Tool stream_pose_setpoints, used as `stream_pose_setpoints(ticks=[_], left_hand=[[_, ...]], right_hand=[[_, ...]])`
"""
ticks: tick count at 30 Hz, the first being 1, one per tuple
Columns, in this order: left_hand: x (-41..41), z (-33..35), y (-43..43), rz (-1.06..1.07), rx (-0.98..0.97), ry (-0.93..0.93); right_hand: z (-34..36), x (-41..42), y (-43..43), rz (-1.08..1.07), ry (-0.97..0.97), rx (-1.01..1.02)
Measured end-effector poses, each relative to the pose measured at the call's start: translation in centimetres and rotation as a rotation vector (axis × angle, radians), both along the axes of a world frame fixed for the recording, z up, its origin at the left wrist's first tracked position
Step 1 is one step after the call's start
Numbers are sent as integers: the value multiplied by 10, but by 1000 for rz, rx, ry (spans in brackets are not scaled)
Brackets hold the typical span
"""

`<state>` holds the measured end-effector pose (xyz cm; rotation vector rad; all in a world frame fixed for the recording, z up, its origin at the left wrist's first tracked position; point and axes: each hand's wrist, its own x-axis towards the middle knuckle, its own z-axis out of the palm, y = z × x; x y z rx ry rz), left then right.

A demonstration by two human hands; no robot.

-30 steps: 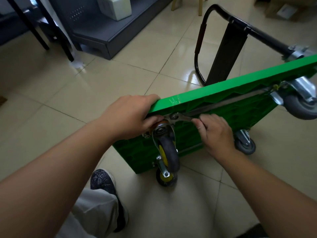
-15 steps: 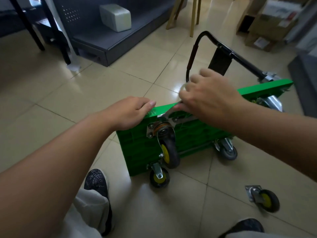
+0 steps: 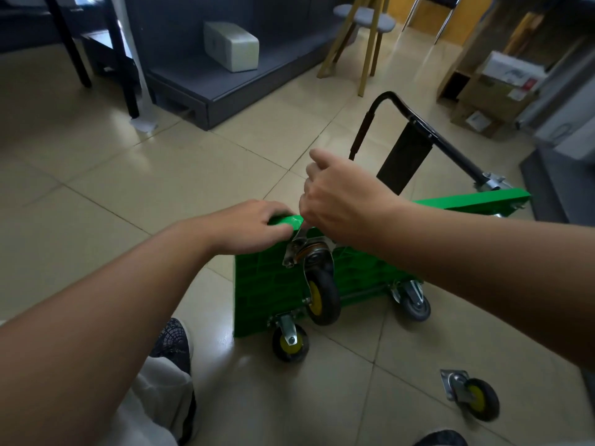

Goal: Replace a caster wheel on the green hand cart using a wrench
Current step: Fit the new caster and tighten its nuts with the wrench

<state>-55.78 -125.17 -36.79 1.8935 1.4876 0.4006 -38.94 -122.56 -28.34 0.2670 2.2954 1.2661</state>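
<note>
— Starting nearest, what lies by the feet?

— A dark mesh shoe [image 3: 172, 341] under a pale trouser leg [image 3: 151, 400] sits at the near left on the beige tiled floor [image 3: 128, 175]. At the near right, a loose caster [image 3: 471, 395] with a yellow hub lies on the tiles, well apart from the cart.

— And the cart?

— The green hand cart [image 3: 264, 284] stands tipped on one long edge in the middle, with its underside facing us. Its lowest near caster [image 3: 289, 344] rests at the tiles, and a grey caster [image 3: 415, 304] sits farther right along the same bottom edge.

— Which wheel are the hands at?

— The caster wheel [image 3: 322, 294] at the upper near corner. It has a black tyre and a yellow hub, and it hangs from its metal mounting plate [image 3: 291, 252].

— The hands?

— The left hand [image 3: 257, 225] grips the deck's top near corner, fingers curled over the edge. The right hand [image 3: 341, 201], just beside it, is curled round the wrench [image 3: 301, 235]. Only a short silvery piece of the wrench shows below the fist, reaching down to the plate. Whether it sits on a bolt I can't tell.

— Beyond?

— The cart's black handle [image 3: 362, 133] juts toward the far side. Farther off, a white box [image 3: 231, 49] rests on a dark grey platform [image 3: 273, 69]. A wooden stool [image 3: 363, 27] stands to its right, and cardboard boxes [image 3: 492, 91] are stacked at the far right.
</note>
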Motion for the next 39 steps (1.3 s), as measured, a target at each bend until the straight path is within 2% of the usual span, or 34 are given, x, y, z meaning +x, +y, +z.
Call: stream_pose_setpoints(ticks=[4, 9, 13, 18, 24, 29, 33, 37, 39], left_hand=[[-1, -2, -1, -56, 12, -9], [-5, -10, -2, -47, 87, 81], [-6, -19, 0, -13, 212, 150], [-8, -25, 1, -37, 277, 187], [-9, -26, 5, -13, 285, 173], [-9, -28, 3, -22, 291, 172], [-9, -29, 7, -23, 302, 174], [-10, -31, 9, -24, 305, 194], [-10, -32, 9, -29, 309, 205]], right_hand=[[-10, -13, -5, 29, -60, 22], [-16, -2, 4, 93, 34, -5], [-21, 9, 16, 185, 209, 1], [-48, 48, 37, 132, 555, -175], [-57, 53, 48, 157, 623, -193], [-81, 72, 44, 97, 831, -204], [-76, 69, 45, 47, 763, -204], [-61, 63, 37, -112, 591, -219], [-45, 59, 31, -58, 513, -180]])
